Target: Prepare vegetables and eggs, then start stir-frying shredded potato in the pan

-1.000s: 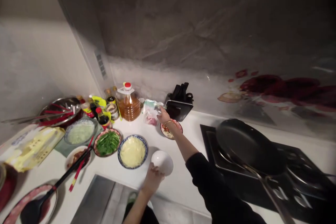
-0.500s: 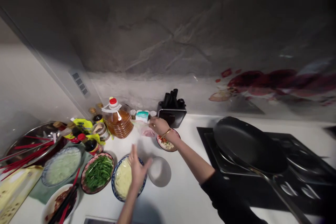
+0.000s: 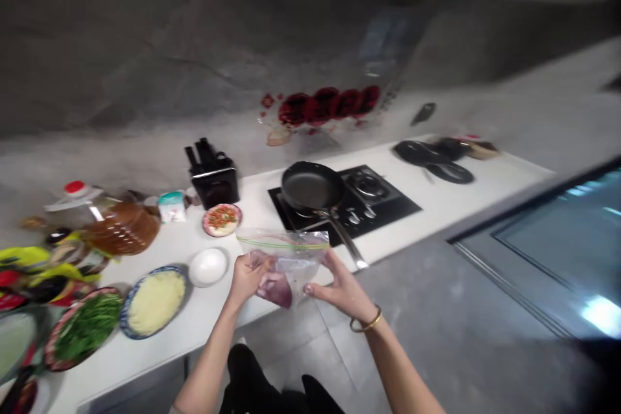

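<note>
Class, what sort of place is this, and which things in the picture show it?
Most likely a home kitchen: a frying pan on a gas stove, a knife block, and a plate of chopped greens along the counter.

The left hand [image 3: 251,277] grips a clear bag [image 3: 301,265] holding dark pink meat [image 3: 278,291]; the right hand [image 3: 347,290], thumb and fingers spread, is at the bag's right side. On the counter [image 3: 256,207], a white bowl [image 3: 208,267] sits beside a blue-rimmed dish [image 3: 125,318]. Farther right, a pan [image 3: 313,186] rests on the stove [image 3: 400,200].
</note>
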The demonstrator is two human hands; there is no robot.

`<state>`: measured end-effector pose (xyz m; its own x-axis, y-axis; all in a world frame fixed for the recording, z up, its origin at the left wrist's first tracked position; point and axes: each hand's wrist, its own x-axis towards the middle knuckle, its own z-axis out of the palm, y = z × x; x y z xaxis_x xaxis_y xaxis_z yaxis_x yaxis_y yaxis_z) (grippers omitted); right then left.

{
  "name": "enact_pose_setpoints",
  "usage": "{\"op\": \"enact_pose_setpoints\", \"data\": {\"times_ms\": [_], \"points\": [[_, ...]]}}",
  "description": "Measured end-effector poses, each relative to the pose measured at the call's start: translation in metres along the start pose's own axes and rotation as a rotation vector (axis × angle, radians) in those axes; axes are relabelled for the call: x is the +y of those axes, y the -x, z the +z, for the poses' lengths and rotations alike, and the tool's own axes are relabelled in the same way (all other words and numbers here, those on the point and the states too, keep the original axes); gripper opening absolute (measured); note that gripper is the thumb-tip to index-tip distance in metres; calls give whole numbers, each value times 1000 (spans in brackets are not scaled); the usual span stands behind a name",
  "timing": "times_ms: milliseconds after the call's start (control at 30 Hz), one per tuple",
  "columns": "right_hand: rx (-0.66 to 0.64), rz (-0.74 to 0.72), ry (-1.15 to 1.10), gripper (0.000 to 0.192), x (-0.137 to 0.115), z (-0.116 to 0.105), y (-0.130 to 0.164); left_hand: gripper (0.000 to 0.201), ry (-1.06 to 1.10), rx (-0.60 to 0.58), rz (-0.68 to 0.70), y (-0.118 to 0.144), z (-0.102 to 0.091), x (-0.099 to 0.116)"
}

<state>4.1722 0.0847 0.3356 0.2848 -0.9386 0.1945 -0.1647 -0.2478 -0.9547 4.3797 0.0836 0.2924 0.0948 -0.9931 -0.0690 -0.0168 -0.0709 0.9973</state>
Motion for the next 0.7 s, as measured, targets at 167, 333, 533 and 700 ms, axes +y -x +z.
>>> {"op": "enact_pose_setpoints", "data": {"times_ms": [167, 333, 533, 700], "points": [[415, 396, -182, 39, 60, -97, 142, 34, 53, -201, -65, 65, 187, -25], [881, 499, -227, 46, 90, -207, 242, 34, 250, -483, -222, 104, 350, -40], [1054, 474, -147, 40, 128, -329, 324, 35, 127, -757, -222, 81, 493, -43], [1078, 458, -105, 38, 170, -434, 346, 28, -106, -1162, -109, 31, 605, -48]]}}
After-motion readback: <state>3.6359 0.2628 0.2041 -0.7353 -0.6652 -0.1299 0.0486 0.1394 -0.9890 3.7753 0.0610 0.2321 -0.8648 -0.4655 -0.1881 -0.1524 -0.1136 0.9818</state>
